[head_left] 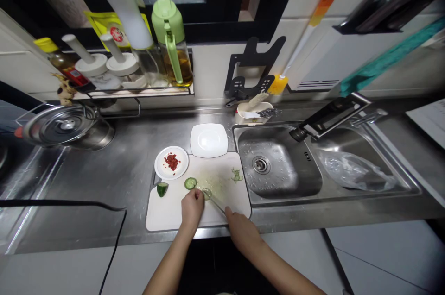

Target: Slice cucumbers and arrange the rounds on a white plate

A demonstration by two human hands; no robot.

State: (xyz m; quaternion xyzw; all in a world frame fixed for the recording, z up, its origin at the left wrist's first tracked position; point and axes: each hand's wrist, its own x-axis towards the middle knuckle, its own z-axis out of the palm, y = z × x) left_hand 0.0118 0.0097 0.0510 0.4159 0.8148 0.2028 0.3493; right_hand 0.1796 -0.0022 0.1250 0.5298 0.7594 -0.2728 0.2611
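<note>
In the head view a white cutting board [222, 214] lies on the steel counter. My right hand [243, 234] is closed round the handle of a slim knife [218, 204], whose tip points left to a thin cucumber slice [206, 193]. My left hand [192, 208] has its fingers curled together at that slice's left edge, appearing to pinch it. Just above my left hand lie more cucumber slices [190, 183]. A cucumber end piece [162, 189] rests at the board's left, and green scraps [237, 175] sit at its upper right.
A round plate [160, 172] with chopped red pieces [172, 161] and a white square plate [208, 140] stand at the board's far edge. Right of it is the sink [281, 188]; a lidded pot [92, 133] stands left. A black cable [86, 203] crosses the left counter.
</note>
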